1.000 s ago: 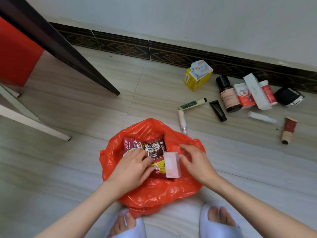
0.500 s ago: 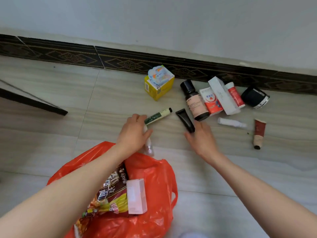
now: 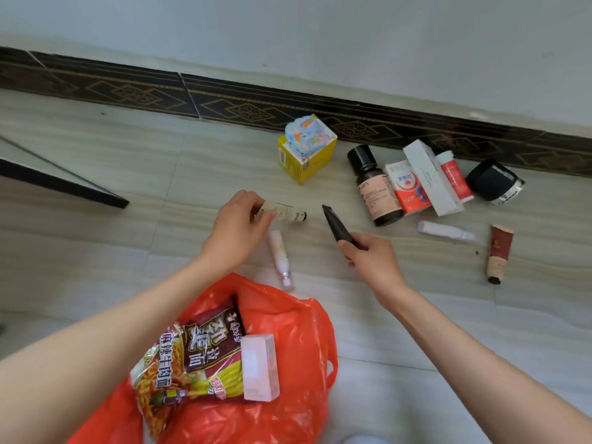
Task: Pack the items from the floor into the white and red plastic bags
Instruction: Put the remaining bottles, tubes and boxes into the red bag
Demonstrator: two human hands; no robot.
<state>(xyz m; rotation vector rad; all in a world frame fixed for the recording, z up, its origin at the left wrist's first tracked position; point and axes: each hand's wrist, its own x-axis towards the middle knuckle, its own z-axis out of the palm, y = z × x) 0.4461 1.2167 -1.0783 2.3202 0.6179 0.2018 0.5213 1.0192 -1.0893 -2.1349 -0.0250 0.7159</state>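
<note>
- Gripping: left hand (image 3: 238,224) pinches one pale tube (image 3: 286,212); right hand (image 3: 373,257) clamps one black tube (image 3: 336,225).
- Red bag (image 3: 288,363), one, at floor's near edge, holds one noodle packet (image 3: 195,354), Chinese lettering, and one pink box (image 3: 260,368).
- Bottle (image 3: 373,187) label unreadable.

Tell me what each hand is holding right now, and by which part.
Left hand pinches the slim pale tube by its flat end. Right hand grips the black tube by its lower end.
</note>
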